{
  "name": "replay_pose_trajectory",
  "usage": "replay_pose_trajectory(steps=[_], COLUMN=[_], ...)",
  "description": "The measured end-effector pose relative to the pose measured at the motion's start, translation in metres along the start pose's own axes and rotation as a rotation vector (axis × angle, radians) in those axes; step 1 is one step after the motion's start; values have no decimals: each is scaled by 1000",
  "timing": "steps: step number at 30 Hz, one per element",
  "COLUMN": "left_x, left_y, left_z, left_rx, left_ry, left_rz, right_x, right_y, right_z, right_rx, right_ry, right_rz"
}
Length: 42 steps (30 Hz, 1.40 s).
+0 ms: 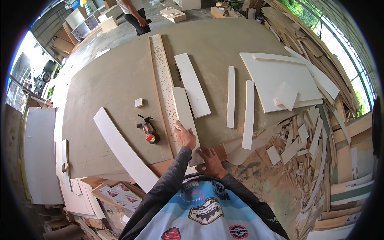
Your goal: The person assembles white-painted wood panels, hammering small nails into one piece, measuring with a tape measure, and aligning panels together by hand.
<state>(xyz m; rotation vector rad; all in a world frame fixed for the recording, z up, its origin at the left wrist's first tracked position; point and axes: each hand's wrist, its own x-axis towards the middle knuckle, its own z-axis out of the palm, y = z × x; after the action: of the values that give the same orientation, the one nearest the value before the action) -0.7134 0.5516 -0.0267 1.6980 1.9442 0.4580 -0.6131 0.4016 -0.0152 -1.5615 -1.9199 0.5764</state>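
My left hand [185, 137] holds the left edge of a narrow white board [185, 110], its fingers reaching over toward the speckled strip. Lower down, my right hand [212, 162] grips the same board by its right edge near the close end, fingers bent. The board lies lengthwise along a long wood-edged strip [162, 68] whose pale face is covered in dark specks, and partly overlaps it. Just right of the board rests a wider white panel [193, 86]. A red and black power tool [148, 130] lies left of the strip.
The large grey-brown worktable [108, 76] carries a long white board [126, 150] at left, a small white block [139, 103], two narrow strips [231, 98] [248, 116] and stacked white panels [276, 76] at right. Offcuts [298, 140] pile up beside it. A person [138, 18] stands beyond.
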Motion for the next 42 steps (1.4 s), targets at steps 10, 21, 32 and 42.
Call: replay_pose_trajectory(steps=[10, 21, 32, 42], left_x=[35, 64, 75, 34], left_y=[-14, -7, -27, -51], left_z=[8, 14, 11, 22], left_rx=[11, -39, 44, -349], left_ry=[66, 196, 60, 241], left_rz=[154, 159, 121, 38], right_x=[2, 25, -40, -174], right_y=[20, 21, 91, 406], right_z=[10, 6, -100, -271], right_rx=[-37, -93, 334, 871], right_ry=[21, 30, 586, 1417], right_rz=[-5, 63, 441, 894])
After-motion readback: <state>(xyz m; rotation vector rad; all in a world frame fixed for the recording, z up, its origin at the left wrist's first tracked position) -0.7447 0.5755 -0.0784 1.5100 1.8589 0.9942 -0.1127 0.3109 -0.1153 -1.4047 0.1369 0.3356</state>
